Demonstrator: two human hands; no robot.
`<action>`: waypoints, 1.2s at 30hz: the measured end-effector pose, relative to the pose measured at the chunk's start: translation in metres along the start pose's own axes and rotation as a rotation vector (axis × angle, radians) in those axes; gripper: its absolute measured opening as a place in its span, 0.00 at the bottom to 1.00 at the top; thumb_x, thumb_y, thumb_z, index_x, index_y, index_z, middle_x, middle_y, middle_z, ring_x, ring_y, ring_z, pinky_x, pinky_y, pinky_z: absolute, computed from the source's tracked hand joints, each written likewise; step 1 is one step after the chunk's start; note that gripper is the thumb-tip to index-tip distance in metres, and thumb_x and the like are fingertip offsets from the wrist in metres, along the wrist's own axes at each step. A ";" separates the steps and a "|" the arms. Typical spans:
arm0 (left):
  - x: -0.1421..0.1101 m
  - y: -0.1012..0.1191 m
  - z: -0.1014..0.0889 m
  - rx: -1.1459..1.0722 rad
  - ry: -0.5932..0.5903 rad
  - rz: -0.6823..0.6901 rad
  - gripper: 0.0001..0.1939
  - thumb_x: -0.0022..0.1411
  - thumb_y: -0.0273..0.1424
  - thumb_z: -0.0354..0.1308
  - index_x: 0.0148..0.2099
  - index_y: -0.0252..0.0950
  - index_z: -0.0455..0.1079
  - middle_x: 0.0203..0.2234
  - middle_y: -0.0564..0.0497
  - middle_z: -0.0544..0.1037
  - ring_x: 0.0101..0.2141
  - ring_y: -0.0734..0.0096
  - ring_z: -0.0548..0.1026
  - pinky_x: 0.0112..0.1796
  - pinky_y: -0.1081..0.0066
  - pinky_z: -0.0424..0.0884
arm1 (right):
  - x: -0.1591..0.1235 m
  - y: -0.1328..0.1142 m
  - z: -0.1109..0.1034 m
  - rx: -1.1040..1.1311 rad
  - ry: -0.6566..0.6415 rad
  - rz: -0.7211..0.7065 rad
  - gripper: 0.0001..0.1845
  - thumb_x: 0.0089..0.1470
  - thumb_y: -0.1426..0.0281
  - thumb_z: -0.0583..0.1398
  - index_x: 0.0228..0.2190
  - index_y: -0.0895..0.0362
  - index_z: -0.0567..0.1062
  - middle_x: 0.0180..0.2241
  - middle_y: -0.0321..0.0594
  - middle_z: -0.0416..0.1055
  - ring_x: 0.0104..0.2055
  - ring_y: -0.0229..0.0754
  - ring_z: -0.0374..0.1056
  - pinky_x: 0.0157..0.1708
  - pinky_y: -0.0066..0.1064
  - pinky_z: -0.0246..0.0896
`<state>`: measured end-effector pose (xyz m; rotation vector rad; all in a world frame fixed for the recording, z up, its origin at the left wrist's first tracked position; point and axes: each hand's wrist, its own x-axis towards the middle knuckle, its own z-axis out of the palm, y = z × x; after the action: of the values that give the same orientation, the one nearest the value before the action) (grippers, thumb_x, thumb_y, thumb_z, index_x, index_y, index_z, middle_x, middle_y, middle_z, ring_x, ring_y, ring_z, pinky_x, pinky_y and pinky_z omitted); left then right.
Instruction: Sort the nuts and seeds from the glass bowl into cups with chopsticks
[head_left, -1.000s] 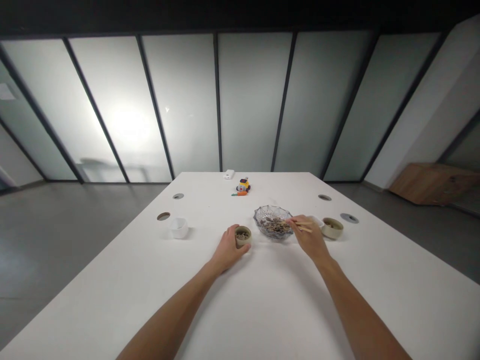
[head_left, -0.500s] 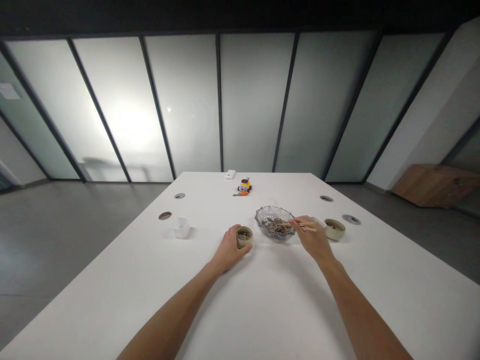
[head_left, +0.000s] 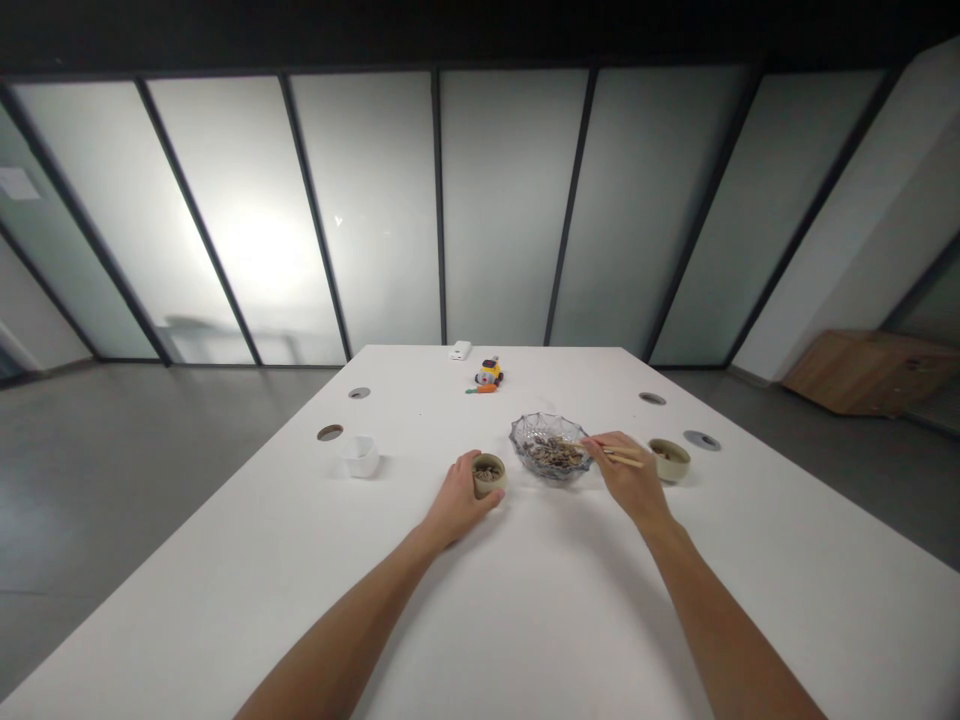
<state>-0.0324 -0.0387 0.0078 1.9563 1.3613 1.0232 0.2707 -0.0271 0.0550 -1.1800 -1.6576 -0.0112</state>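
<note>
My left hand [head_left: 459, 499] is wrapped round the left side of a small beige cup [head_left: 491, 487], which stands on the white table. Small brownish pieces that look like seeds lie inside the cup. To its right is a clear scalloped glass bowl [head_left: 525, 453] holding a heap of similar seeds [head_left: 553, 452]. My right hand [head_left: 626, 480] is closed on a pair of wooden chopsticks [head_left: 624, 456] at the bowl's right rim. Their tips point left over the seeds; whether they pinch one is too small to tell.
A second beige cup [head_left: 671, 466] stands right of my right hand. A white plastic container [head_left: 363, 457] is on the left. Farther back lie a yellow toy car [head_left: 490, 371], a toy carrot [head_left: 482, 390] and a white box [head_left: 460, 350]. Round holes [head_left: 330, 432] pierce the table near both sides.
My right hand has shifted slightly to the right with the chopsticks, whose tips have drawn back toward the bowl's right side. My left hand stays on the cup.
</note>
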 end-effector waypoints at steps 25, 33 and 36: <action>0.001 -0.001 0.001 0.005 0.006 0.006 0.35 0.59 0.33 0.67 0.65 0.38 0.61 0.62 0.39 0.70 0.63 0.51 0.68 0.65 0.53 0.61 | -0.003 0.011 0.017 0.029 0.049 -0.006 0.29 0.64 0.42 0.56 0.32 0.53 0.81 0.34 0.47 0.82 0.38 0.52 0.77 0.43 0.46 0.72; 0.001 -0.002 0.002 0.000 0.002 -0.001 0.36 0.59 0.35 0.67 0.66 0.37 0.61 0.62 0.39 0.70 0.63 0.50 0.68 0.65 0.53 0.61 | -0.006 0.026 0.027 0.088 -0.007 0.001 0.28 0.62 0.42 0.58 0.32 0.52 0.82 0.34 0.45 0.82 0.38 0.51 0.77 0.43 0.47 0.72; 0.002 -0.004 0.003 0.009 -0.001 -0.009 0.36 0.58 0.35 0.67 0.66 0.37 0.60 0.62 0.38 0.70 0.63 0.50 0.68 0.65 0.53 0.61 | -0.006 0.027 0.028 0.104 0.018 0.017 0.28 0.61 0.42 0.59 0.32 0.52 0.83 0.34 0.45 0.82 0.37 0.51 0.77 0.43 0.47 0.73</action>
<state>-0.0314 -0.0358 0.0033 1.9551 1.3758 1.0134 0.2687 -0.0025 0.0239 -1.1122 -1.6135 0.0741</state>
